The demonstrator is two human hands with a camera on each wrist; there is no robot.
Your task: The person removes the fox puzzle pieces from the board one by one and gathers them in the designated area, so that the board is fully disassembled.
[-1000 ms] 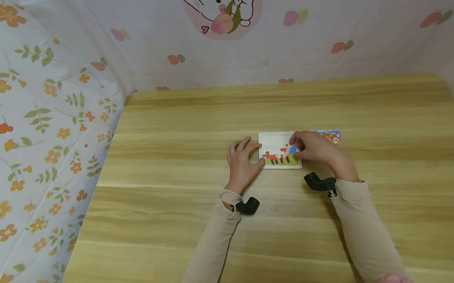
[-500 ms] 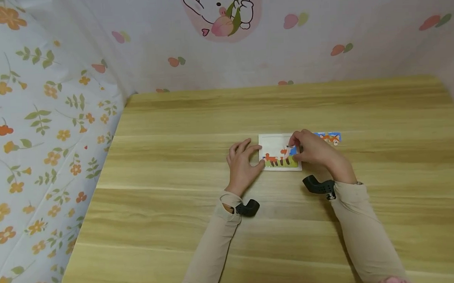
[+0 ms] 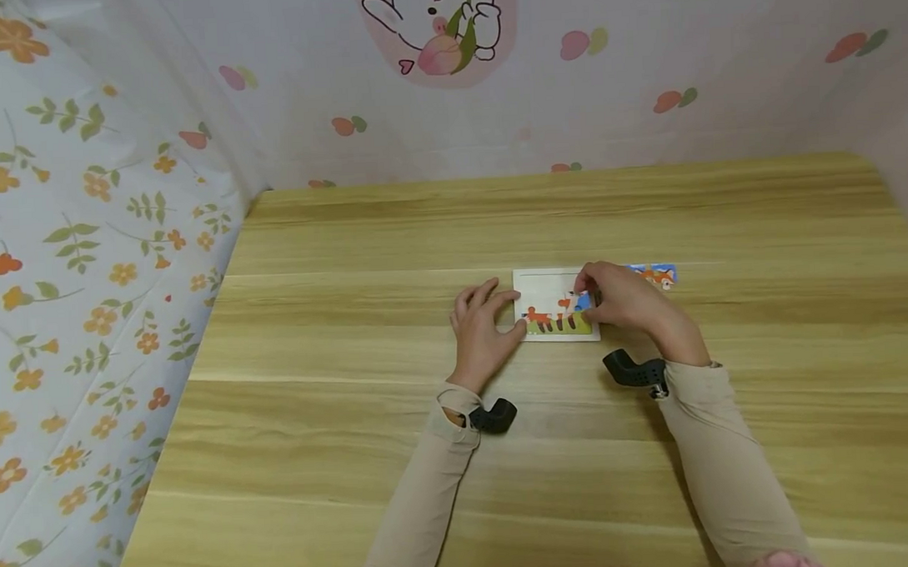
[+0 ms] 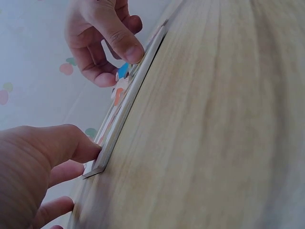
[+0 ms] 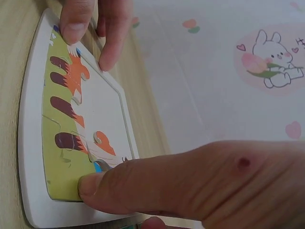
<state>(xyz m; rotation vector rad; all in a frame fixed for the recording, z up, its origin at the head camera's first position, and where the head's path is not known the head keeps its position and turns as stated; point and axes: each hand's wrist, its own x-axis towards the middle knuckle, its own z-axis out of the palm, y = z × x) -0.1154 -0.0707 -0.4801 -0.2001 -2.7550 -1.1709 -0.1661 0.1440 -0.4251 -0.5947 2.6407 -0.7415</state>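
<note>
A shallow white puzzle tray (image 3: pixel 558 339) lies on the table, its near strip filled with green pieces (image 5: pixel 64 119) printed with dark-tipped orange legs. My right hand (image 3: pixel 633 297) pinches a blue, white and orange puzzle piece (image 4: pixel 122 71) between thumb and fingers at the tray's right side. That piece stands tilted up in the left wrist view; my right thumb partly hides it in the right wrist view. My left hand (image 3: pixel 478 333) rests at the tray's left side, with the thumb pressing the near corner and the index fingertip on the rim.
Loose blue pieces (image 3: pixel 658 276) with an orange fox face lie just beyond my right hand, partly covered by it. The wooden table (image 3: pixel 336 338) meets a printed white curtain (image 3: pixel 282 89) at its back. A black wrist mount (image 3: pixel 492 416) sits below my left hand.
Both hands keep nearly the same pose at the tray, and the right hand still pinches the puzzle piece. The head view has shifted slightly.
</note>
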